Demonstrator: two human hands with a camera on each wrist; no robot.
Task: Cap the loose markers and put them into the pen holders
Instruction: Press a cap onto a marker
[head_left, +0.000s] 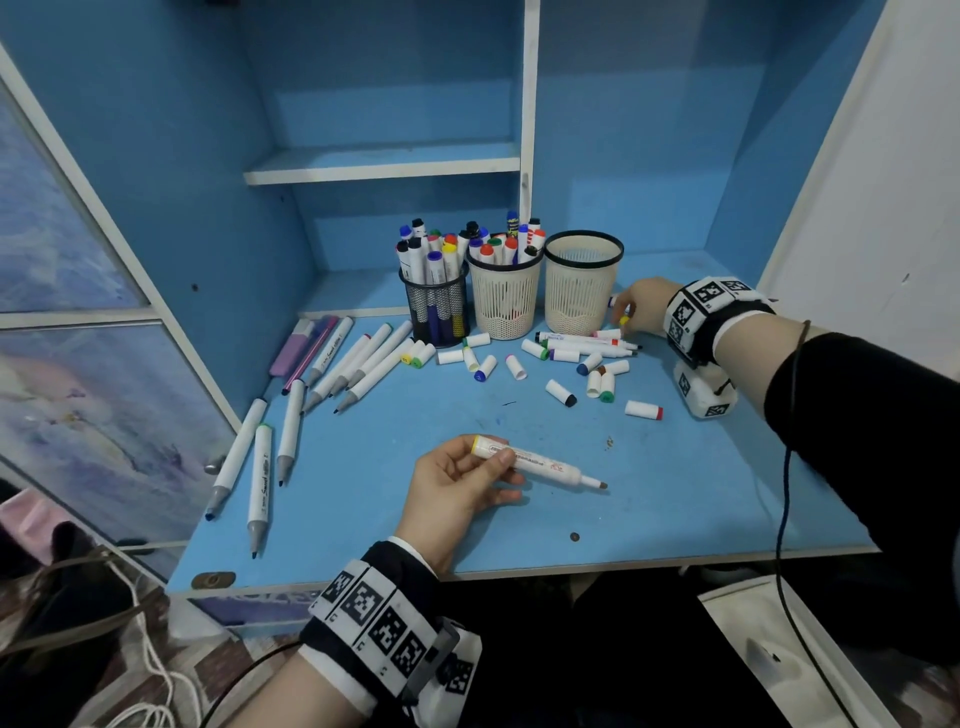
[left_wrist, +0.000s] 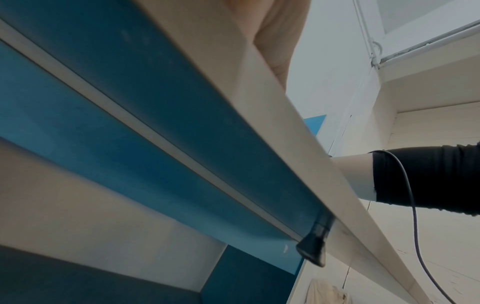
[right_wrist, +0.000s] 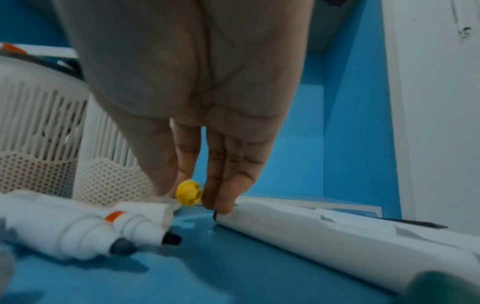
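My left hand (head_left: 493, 467) grips a white uncapped marker (head_left: 545, 464) with a yellow end band, its brown tip pointing right, low over the blue desk (head_left: 701, 493). My right hand (head_left: 623, 314) reaches down beside the empty cream holder (head_left: 582, 291), and its fingertips (right_wrist: 223, 203) pinch a yellow-ended cap (right_wrist: 189, 195) on the desk. A black mesh holder (head_left: 439, 312) and a middle cream holder (head_left: 506, 304) stand full of capped markers. Several loose caps (head_left: 561, 392) lie mid-desk. Uncapped markers (head_left: 363, 364) fan out at the left, and more of them (head_left: 587, 343) lie by my right hand.
A purple highlighter (head_left: 293, 348) and a thin pink pen lie at the far left. The desk's front edge (head_left: 519, 571) runs just behind my left wrist. A white shelf (head_left: 379, 169) hangs above the holders. The left wrist view shows only the desk's underside (left_wrist: 155, 123).
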